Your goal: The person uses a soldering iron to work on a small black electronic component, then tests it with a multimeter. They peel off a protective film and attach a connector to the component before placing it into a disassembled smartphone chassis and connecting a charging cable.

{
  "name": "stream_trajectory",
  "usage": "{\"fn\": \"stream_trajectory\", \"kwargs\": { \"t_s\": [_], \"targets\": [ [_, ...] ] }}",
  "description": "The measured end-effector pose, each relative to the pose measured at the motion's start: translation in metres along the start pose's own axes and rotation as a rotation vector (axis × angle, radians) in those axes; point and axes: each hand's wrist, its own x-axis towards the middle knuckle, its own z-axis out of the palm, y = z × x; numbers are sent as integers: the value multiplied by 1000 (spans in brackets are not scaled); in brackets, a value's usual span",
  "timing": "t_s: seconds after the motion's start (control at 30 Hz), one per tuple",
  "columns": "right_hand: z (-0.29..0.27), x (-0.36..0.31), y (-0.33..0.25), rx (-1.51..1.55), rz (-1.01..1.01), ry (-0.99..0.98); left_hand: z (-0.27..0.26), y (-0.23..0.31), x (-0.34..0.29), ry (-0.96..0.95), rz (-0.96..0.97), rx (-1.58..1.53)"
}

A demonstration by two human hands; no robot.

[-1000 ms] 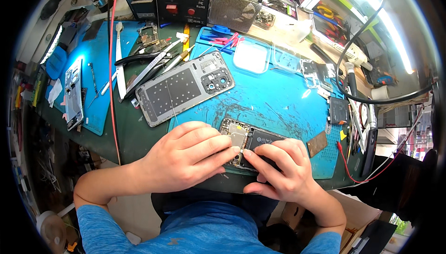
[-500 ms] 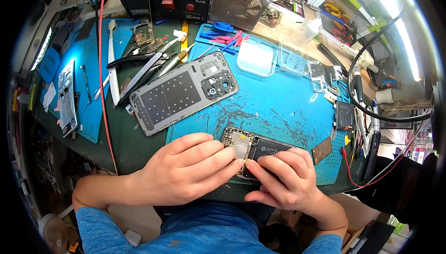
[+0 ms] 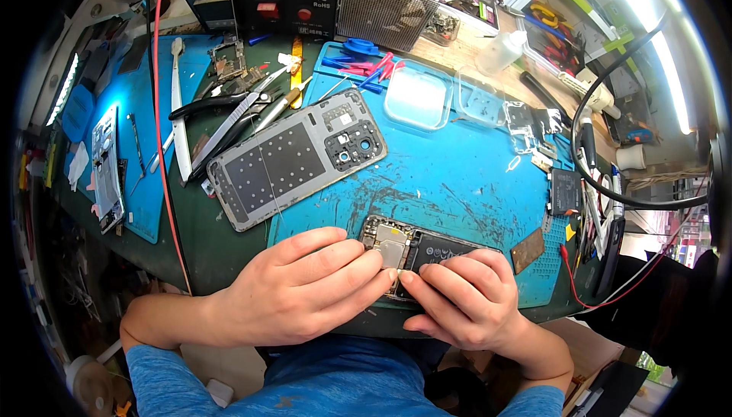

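Observation:
An opened phone lies near the front edge of the blue mat, its circuit board showing at the left and its black battery at the right. My left hand comes over its left end with fingers curled and tips together. From the right, my right hand covers part of the battery, fingers bent in a pinch. The fingertips of both hands almost meet over the phone's near edge, and a tiny pale bit shows between them, too small to name. Behind my left hand lies a grey phone back cover with camera openings.
Left of the cover lie cutting pliers and a white brush. A clear plastic box and its lid sit at the back of the blue mat. A red cable hangs at the left; a black cable loops at the right.
The view has shifted slightly, so the bench items sit a little differently in it. Both hands keep nearly the same pose over the phone, fingertips close together.

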Motion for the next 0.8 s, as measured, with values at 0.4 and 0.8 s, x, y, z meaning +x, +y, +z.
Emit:
{"fn": "stream_trajectory", "kwargs": {
  "t_s": [0.4,0.8],
  "targets": [
    [1,0,-5,-82,0,-6,2,-3,0,6,-11,-26],
    [0,1,-5,-96,-20,-4,-1,2,1,-14,-18,41]
  ]
}}
